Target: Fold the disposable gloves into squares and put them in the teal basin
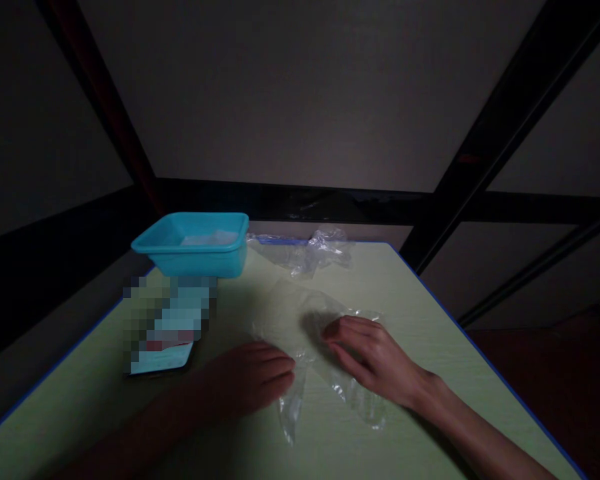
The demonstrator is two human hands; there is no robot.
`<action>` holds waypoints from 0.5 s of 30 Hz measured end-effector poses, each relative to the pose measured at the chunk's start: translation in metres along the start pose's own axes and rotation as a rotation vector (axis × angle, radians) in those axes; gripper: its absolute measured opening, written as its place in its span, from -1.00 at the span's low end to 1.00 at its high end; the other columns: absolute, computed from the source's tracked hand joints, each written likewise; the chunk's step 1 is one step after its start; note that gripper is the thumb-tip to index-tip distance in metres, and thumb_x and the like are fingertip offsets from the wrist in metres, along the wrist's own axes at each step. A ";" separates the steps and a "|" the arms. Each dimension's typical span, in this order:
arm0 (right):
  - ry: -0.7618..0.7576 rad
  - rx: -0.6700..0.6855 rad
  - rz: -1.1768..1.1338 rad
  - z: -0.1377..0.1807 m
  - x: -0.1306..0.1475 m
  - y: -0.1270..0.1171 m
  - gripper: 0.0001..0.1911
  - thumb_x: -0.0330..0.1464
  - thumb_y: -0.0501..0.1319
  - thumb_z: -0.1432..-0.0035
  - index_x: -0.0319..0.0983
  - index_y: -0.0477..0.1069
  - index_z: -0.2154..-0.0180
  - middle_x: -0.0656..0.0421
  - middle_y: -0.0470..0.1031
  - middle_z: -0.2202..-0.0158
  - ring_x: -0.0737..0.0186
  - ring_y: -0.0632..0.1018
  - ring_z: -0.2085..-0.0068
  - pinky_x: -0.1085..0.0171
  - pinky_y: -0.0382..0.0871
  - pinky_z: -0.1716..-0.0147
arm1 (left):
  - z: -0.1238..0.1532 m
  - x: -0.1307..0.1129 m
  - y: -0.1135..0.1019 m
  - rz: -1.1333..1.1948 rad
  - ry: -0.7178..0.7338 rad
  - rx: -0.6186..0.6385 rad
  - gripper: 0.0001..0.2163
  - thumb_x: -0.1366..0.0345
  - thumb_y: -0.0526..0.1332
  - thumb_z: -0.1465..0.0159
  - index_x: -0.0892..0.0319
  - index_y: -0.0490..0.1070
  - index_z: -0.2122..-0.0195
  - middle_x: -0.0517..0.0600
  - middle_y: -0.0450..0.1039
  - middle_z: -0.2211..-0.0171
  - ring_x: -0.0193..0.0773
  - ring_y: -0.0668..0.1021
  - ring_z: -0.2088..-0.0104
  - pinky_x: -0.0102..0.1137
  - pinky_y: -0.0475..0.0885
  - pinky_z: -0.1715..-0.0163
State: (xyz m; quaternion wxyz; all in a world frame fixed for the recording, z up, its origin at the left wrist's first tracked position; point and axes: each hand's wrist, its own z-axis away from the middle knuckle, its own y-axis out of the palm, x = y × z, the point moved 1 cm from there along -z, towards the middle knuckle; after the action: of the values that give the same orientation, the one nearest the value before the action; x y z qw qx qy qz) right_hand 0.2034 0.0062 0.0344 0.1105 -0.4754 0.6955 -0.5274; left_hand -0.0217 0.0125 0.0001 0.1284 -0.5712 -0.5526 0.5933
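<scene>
A: Two hands flat on the green table [430, 320], both on one clear plastic bag [300, 327].

B: Grip?

A: Left hand [245, 380] lies palm down, fingers together, tips touching the bag's near edge, clamping nothing. Right hand [375, 357] rests on top of the bag, fingers slightly spread, pressing, not closed on it.

B: Landmark?

A: Teal tub [195, 247]. The bag sits in front of it and to its right. More crumpled clear plastic [310, 253] is just beside the tub, right side. A pixelated flat item [165, 320] lies right in front of the tub.

B: Any text, brand?

A: None readable; too dark.
</scene>
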 end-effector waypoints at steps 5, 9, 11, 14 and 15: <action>-0.004 -0.015 0.152 0.006 0.022 0.018 -0.63 -0.09 0.09 -0.08 -0.29 0.37 0.35 0.08 0.43 0.41 0.12 0.42 0.33 0.15 0.28 0.30 | 0.000 0.001 0.015 -0.195 0.070 -0.066 -0.80 0.36 0.04 -0.30 0.13 0.46 0.23 0.10 0.51 0.20 -0.15 0.50 0.20 -0.27 0.34 0.15; -0.050 -0.127 0.299 0.009 0.039 0.039 -0.47 0.10 0.02 0.03 -0.24 0.37 0.40 0.11 0.40 0.45 0.13 0.35 0.37 0.14 0.19 0.31 | -0.003 -0.002 0.020 -0.279 0.090 -0.136 -0.77 0.41 0.01 -0.29 0.16 0.47 0.35 0.08 0.51 0.37 -0.19 0.51 0.30 -0.31 0.37 0.24; -0.050 -0.148 0.354 0.008 0.043 0.045 -0.51 0.05 0.01 0.00 -0.24 0.37 0.41 0.12 0.40 0.46 0.14 0.33 0.38 0.16 0.15 0.35 | -0.002 -0.002 0.022 -0.286 0.099 -0.182 -0.75 0.41 -0.01 -0.29 0.17 0.46 0.36 0.08 0.50 0.38 -0.19 0.51 0.31 -0.30 0.38 0.24; -0.059 -0.145 0.399 0.007 0.043 0.045 -0.74 -0.20 0.04 -0.08 -0.23 0.34 0.45 0.15 0.36 0.50 0.17 0.29 0.41 0.19 0.07 0.41 | 0.000 0.000 0.023 -0.193 0.089 -0.226 -0.76 0.40 -0.01 -0.28 0.15 0.47 0.30 0.09 0.50 0.33 -0.18 0.51 0.27 -0.28 0.39 0.20; -0.069 -0.144 0.400 0.007 0.042 0.043 -0.80 -0.29 0.04 -0.08 -0.23 0.33 0.48 0.15 0.35 0.51 0.19 0.28 0.42 0.19 0.06 0.41 | 0.001 0.001 0.023 -0.164 0.088 -0.231 -0.77 0.40 0.00 -0.28 0.15 0.47 0.27 0.09 0.50 0.30 -0.17 0.51 0.25 -0.27 0.39 0.18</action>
State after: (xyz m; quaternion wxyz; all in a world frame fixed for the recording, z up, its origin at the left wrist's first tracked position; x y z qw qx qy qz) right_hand 0.1624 -0.0308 0.0103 0.2023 -0.3523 0.8077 -0.4274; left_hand -0.0115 0.0045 -0.0192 0.1339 -0.5604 -0.6559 0.4876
